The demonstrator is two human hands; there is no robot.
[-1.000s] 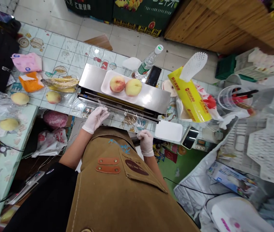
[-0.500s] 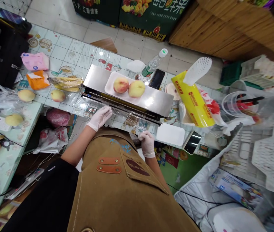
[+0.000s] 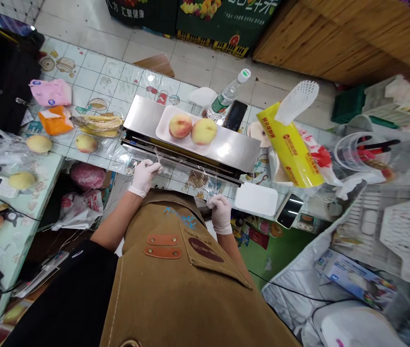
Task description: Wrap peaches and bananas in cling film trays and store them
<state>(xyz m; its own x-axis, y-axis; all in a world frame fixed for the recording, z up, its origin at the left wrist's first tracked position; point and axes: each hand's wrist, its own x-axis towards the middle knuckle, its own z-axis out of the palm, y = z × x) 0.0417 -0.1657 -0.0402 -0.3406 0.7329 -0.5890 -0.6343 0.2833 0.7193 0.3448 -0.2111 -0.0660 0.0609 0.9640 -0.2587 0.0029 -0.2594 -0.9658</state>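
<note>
Clear plastic wrap (image 3: 185, 169) stretches along the near edge of a metal wrapping machine (image 3: 232, 150). My left hand (image 3: 145, 176), in a white glove, pinches the wrap near its left end. The gloved right hand (image 3: 221, 213) is closed on the gathered wrap at the other end. On top of the machine lies a white foam tray (image 3: 162, 126) with two peaches, one redder peach (image 3: 180, 126) and one yellow peach (image 3: 204, 131). An empty white tray (image 3: 256, 199) rests beside my right hand.
Behind the machine stand a water bottle (image 3: 228, 96) and a dark phone (image 3: 236, 116). A yellow packet (image 3: 291, 149) and another phone (image 3: 289, 210) lie to the right. Wrapped bananas (image 3: 98, 126), an orange packet (image 3: 55, 120) and loose peaches are on the left.
My left hand has shifted slightly left, and its extended fingers have curled into a pinch on the wrap. The right hand has stayed almost in place, closed on the wrap.
</note>
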